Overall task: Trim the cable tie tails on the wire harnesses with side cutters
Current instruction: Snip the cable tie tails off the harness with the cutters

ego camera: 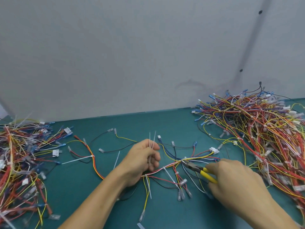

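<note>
Mid-trim. The right hand point(234, 184) has its grip wrapped round the yellow handles of the side cutters point(204, 173), nose down at a tie on the harness point(165, 167), which is spread across the middle of the counter point(165, 123). Can't tell how far apart the blades are. The left hand point(142, 161) has its grip curled round a bunch of cut tails point(152, 141) sticking up past the fingers, with the hand over the harness trunk.

At least 3 long tails look untrimmed: tail 1 point(170, 175) just left of the cutters, tail 2 point(148, 187) below the left hand, tail 3 point(76, 160) on the far-left branch.

Next, I'd say: finish this cut, then move to tail 1. Blades need to sit flush to the tie head and off the insulation, since wires crowd every tie.

Room: there's open counter ahead of the harness. The right pile point(264, 129) is just beside the right hand; the left pile point(19, 154) is well apart. The wall point(132, 55) closes the back edge.
</note>
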Action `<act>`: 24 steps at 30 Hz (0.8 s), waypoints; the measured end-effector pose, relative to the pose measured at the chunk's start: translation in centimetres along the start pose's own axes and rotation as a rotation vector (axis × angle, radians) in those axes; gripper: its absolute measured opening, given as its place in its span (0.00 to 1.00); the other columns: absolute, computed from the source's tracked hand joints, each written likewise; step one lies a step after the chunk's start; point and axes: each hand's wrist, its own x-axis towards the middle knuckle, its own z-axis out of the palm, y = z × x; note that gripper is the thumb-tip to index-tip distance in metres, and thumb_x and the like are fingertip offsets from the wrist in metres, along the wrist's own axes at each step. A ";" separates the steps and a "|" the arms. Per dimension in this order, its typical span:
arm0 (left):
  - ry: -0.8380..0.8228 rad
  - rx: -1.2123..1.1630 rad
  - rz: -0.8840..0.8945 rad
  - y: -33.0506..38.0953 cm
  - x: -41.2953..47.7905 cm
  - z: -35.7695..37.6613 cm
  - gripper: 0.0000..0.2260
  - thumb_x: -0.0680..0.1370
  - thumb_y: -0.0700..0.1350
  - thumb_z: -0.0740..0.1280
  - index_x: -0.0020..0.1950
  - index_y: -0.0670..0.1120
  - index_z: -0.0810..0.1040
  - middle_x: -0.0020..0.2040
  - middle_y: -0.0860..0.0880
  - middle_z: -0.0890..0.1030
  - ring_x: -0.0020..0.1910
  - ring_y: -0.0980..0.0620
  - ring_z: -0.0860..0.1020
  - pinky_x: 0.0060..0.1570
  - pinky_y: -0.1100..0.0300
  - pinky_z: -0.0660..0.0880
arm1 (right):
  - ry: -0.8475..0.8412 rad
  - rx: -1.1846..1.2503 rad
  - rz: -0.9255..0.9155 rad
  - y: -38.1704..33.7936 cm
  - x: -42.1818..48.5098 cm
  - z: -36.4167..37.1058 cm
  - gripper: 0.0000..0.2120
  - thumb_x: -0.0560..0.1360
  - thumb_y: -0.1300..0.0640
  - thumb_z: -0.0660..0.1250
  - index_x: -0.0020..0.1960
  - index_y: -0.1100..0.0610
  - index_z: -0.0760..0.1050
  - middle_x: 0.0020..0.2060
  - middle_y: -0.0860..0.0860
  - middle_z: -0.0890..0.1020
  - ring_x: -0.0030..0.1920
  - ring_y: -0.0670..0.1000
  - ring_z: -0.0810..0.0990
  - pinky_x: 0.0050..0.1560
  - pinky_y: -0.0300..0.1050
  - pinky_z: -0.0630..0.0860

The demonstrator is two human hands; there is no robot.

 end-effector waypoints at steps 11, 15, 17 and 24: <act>-0.075 1.253 0.507 -1.1 -0.7 -0.5 0.09 0.72 0.52 0.71 0.51 0.54 0.79 0.35 0.55 0.72 0.37 0.57 0.68 0.40 0.62 0.66 | 0.034 0.067 -0.010 0.3 0.6 -0.1 0.03 0.72 0.47 0.59 0.44 0.44 0.66 0.36 0.44 0.67 0.48 0.52 0.76 0.36 0.44 0.65; -0.014 1.316 0.546 -1.8 -1.0 0.0 0.12 0.76 0.58 0.64 0.52 0.53 0.79 0.42 0.52 0.78 0.46 0.51 0.76 0.46 0.56 0.73 | 0.030 0.056 -0.017 0.3 0.9 -0.5 0.07 0.72 0.47 0.58 0.37 0.45 0.63 0.35 0.44 0.67 0.46 0.52 0.76 0.35 0.44 0.64; 0.047 1.303 0.569 -2.4 -1.3 0.3 0.13 0.79 0.57 0.59 0.46 0.49 0.77 0.40 0.51 0.77 0.44 0.50 0.75 0.44 0.54 0.72 | 0.021 0.040 -0.020 0.2 1.0 -0.6 0.09 0.73 0.46 0.57 0.36 0.45 0.62 0.37 0.45 0.68 0.47 0.52 0.76 0.35 0.44 0.64; 0.070 0.871 0.330 -1.2 -0.3 -0.2 0.09 0.75 0.49 0.68 0.35 0.49 0.76 0.22 0.56 0.68 0.26 0.57 0.65 0.30 0.64 0.63 | 0.025 -0.076 -0.147 -0.3 2.2 -1.4 0.12 0.75 0.46 0.56 0.57 0.43 0.71 0.43 0.45 0.68 0.51 0.52 0.76 0.38 0.44 0.65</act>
